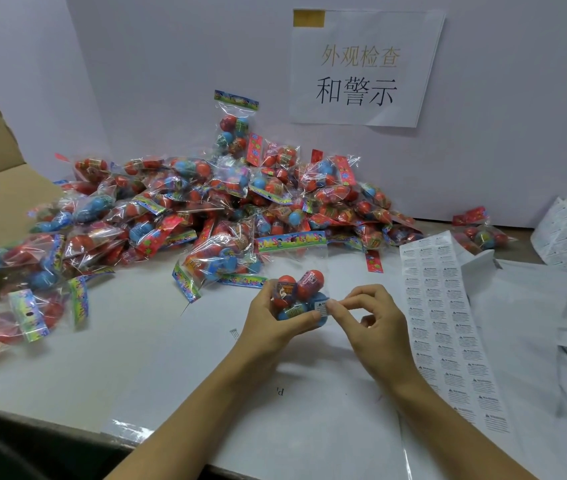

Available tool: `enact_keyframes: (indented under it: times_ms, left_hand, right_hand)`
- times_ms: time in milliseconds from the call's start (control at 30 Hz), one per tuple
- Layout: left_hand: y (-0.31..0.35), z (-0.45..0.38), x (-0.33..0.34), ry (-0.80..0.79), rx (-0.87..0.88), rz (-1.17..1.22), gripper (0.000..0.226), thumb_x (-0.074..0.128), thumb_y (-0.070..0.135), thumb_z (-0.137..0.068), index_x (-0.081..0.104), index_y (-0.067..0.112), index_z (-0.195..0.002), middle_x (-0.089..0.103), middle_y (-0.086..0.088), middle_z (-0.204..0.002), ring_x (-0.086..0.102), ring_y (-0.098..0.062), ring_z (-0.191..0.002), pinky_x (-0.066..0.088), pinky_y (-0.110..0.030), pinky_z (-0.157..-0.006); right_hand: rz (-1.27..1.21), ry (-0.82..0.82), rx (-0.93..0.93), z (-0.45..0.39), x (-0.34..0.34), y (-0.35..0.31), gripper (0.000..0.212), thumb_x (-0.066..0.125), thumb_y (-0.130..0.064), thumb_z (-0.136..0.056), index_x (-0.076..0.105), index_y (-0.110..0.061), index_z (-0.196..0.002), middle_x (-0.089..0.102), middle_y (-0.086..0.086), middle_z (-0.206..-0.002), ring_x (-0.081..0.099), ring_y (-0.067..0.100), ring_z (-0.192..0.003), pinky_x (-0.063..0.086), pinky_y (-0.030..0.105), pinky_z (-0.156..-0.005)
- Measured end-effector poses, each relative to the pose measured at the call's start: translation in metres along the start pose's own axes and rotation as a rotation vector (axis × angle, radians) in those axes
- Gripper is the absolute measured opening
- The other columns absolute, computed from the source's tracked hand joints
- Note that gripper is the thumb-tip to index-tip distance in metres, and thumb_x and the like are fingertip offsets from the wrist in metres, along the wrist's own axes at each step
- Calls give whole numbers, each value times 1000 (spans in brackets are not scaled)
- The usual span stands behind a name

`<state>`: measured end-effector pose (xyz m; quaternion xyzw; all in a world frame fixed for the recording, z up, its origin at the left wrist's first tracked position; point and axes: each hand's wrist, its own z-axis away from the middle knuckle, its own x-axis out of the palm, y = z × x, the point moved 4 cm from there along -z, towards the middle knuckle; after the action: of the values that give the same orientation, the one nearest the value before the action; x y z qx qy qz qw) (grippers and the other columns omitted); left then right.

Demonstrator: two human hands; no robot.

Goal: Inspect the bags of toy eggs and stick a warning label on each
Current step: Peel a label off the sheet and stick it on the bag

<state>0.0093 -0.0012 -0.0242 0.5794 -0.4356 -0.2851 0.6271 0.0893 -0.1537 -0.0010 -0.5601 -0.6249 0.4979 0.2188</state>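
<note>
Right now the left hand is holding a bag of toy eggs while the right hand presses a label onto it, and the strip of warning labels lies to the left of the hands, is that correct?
Not quite: in the head view the strip of warning labels lies right of the hands. The left hand does hold the bag of toy eggs, and the right hand presses the label on.

A pale lilac board wall (171,64) stands behind a white paper-covered table (136,358); a white paper sign (361,109) hangs on it.

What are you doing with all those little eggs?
A person is holding one bag of toy eggs in the left hand. The right hand is pressing a small white warning label onto it. A strip of labels lies to the right, and a big pile of bags waits behind.
</note>
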Motion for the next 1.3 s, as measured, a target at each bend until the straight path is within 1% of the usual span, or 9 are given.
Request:
enact_keyframes:
  times_ms: [200, 333, 467, 567, 767, 900, 1000, 1233, 1300]
  left_hand:
    - [2, 1, 2, -51, -22, 118, 67, 95, 12, -64, 59, 11, -120, 77, -10, -105, 75, -32, -101, 62, -35, -80]
    - [2, 1, 4, -59, -44, 144, 62, 90, 8, -70, 58, 10, -122, 77, -10, -104, 76, -32, -99, 62, -34, -79]
    - [1, 2, 3, -43, -45, 127, 52, 87, 17, -79, 61, 8, -123, 75, -15, -111, 74, -32, -104, 62, -37, -81]
    - [-1, 1, 2, -28, -65, 92, 38, 80, 12, -87, 63, 7, -121, 76, -15, -109, 75, -31, -102, 62, -36, -78]
    - [-1, 1, 3, -17, -71, 107, 32, 73, 6, -91, 63, 2, -121, 75, -19, -108, 75, -28, -96, 62, -35, -75]
    - [3, 2, 1, -12, -58, 141, 33, 72, 9, -91, 64, 3, -122, 75, -19, -110, 74, -30, -101, 62, -36, -79]
    - [5, 2, 1, 1, -56, 176, 42, 76, 15, -84, 64, 1, -120, 76, -19, -108, 75, -32, -100, 62, -36, -79]
    - [5, 2, 2, -15, -53, 188, 49, 79, 22, -78, 64, 3, -121, 75, -18, -110, 74, -34, -104, 62, -37, -80]
    - [5, 2, 2, -30, -44, 189, 51, 83, 18, -78, 64, 2, -122, 75, -20, -111, 73, -34, -105, 62, -37, -81]
  right_hand:
    - [-55, -42, 106, -2, 4, 8, 7, 71, -13, -92, 70, -13, -86, 60, 1, -103, 61, 1, -88, 45, 10, -67]
    - [-106, -65, 131, 0, 8, 9, 17, 64, -19, -97, 68, -13, -82, 61, 1, -97, 65, 16, -89, 48, 21, -70]
    - [-86, -85, 81, 2, 9, 5, 17, 71, -24, -92, 70, -15, -78, 64, -1, -91, 62, 6, -83, 48, 16, -68]
    - [-92, -97, 58, 3, 9, 5, 18, 71, -21, -92, 70, -14, -76, 63, -2, -89, 62, 6, -83, 48, 16, -66]
    - [-145, -87, 94, 2, 9, 7, 17, 70, -9, -92, 73, -10, -76, 63, -6, -88, 60, 1, -79, 44, 17, -63]
    - [-197, -117, 81, 5, 9, 2, 15, 74, -13, -89, 76, -21, -77, 63, -7, -92, 63, 2, -81, 47, 16, -62]
    - [-173, -131, 62, 5, 9, -1, 24, 74, -5, -88, 75, -28, -80, 63, -6, -96, 63, 1, -83, 50, 17, -64]
    - [-188, -131, 61, 6, 9, -2, 15, 76, -12, -87, 77, -26, -81, 63, -7, -95, 64, 3, -83, 50, 17, -64]
    - [-166, -133, 58, 5, 10, 0, 21, 74, -7, -88, 76, -26, -82, 63, -7, -95, 63, 2, -83, 49, 17, -63]
